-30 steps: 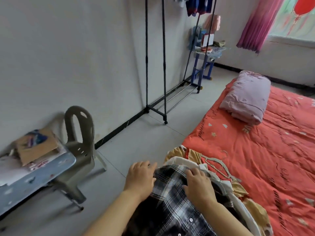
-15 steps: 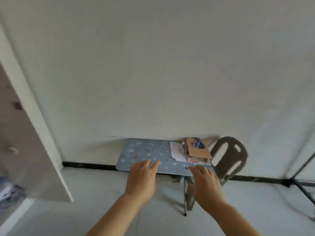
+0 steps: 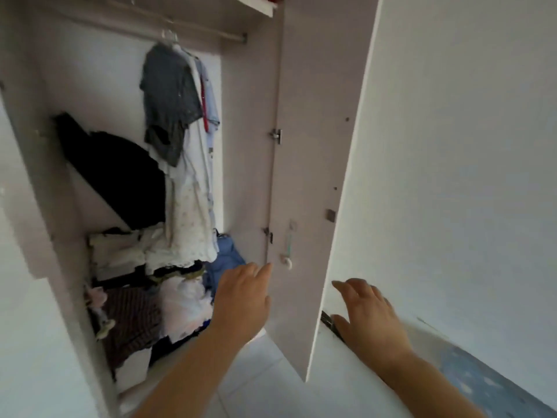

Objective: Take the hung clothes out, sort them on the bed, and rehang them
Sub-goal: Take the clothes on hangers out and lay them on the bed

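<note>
Your left hand (image 3: 241, 300) is open, fingers straight and together, holding nothing, up in front of the wardrobe (image 3: 36, 176) opening near the hinge side. Your right hand (image 3: 370, 321) is also open and empty, fingers spread, just right of the door (image 3: 316, 146) edge.

Wardrobe is flat pale laminate board. The door stands open, showing metal hinges (image 3: 275, 136) and a smooth inner face.

The hung clothes (image 3: 180, 146) are bunched together on the rail (image 3: 193, 28) at the top of the wardrobe:
- A dark grey T-shirt (image 3: 170, 95) in front, limp and creased.
- A long white garment (image 3: 190, 212) behind it, thin with a ragged lacy hem.
- A pale blue shirt (image 3: 212, 107) at the back, with a narrow red strip (image 3: 205, 110) on it.

A black garment (image 3: 120, 173) drapes slantwise to their left. Below them is a crumpled pile (image 3: 150, 297) of white, brown-striped and blue cloth. A blue spotted surface (image 3: 488, 384) shows at lower right against the white wall (image 3: 452, 146).
</note>
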Tool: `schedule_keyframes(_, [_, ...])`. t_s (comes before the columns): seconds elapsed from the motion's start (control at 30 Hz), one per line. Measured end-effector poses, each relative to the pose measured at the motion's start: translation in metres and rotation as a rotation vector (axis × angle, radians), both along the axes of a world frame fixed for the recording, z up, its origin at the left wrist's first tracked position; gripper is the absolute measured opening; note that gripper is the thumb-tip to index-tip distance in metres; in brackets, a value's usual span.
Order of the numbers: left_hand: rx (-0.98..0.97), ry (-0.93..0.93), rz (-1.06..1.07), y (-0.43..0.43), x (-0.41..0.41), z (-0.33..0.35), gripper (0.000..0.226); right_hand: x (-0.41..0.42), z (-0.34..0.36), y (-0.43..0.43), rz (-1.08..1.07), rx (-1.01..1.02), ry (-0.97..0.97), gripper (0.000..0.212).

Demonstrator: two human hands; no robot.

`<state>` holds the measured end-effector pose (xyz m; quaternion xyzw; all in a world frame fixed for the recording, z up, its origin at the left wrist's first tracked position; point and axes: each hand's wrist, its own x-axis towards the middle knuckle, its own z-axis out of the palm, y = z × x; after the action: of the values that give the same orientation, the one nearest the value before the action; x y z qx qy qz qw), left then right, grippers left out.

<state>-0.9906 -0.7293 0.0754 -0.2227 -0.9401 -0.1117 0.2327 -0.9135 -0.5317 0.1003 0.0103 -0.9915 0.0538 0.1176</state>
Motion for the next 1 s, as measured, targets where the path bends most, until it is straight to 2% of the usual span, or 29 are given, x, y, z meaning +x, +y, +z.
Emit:
schedule_keyframes(0.07, [-0.03, -0.035, 0.133, -0.022, -0.021, 0.009, 0.059, -0.044, 0.005, -0.018, 0.106, 0.013, 0.027, 0.056])
schedule_keyframes(0.17, [-0.007, 0.024, 0.296, -0.045, -0.054, 0.015, 0.055, -0.104, 0.014, -0.042, 0.244, -0.018, 0.047, 0.055])
schedule_keyframes(0.33, [0.112, 0.061, 0.412, -0.07, -0.099, 0.033, 0.055, -0.19, 0.034, -0.076, 0.452, -0.002, 0.083, 0.053])
schedule_keyframes(0.47, [0.031, 0.02, 0.55, -0.092, -0.138, 0.046, 0.058, -0.251, 0.047, -0.104, 0.541, -0.003, 0.115, 0.052])
schedule_keyframes(0.73, [0.011, 0.071, 0.591, -0.138, -0.254, 0.075, 0.055, -0.38, 0.071, -0.17, 0.644, 0.012, 0.211, 0.055])
schedule_keyframes(1.0, [0.051, 0.166, 0.628, -0.202, -0.377, 0.132, 0.055, -0.501, 0.131, -0.241, 0.657, -0.016, 0.371, 0.053])
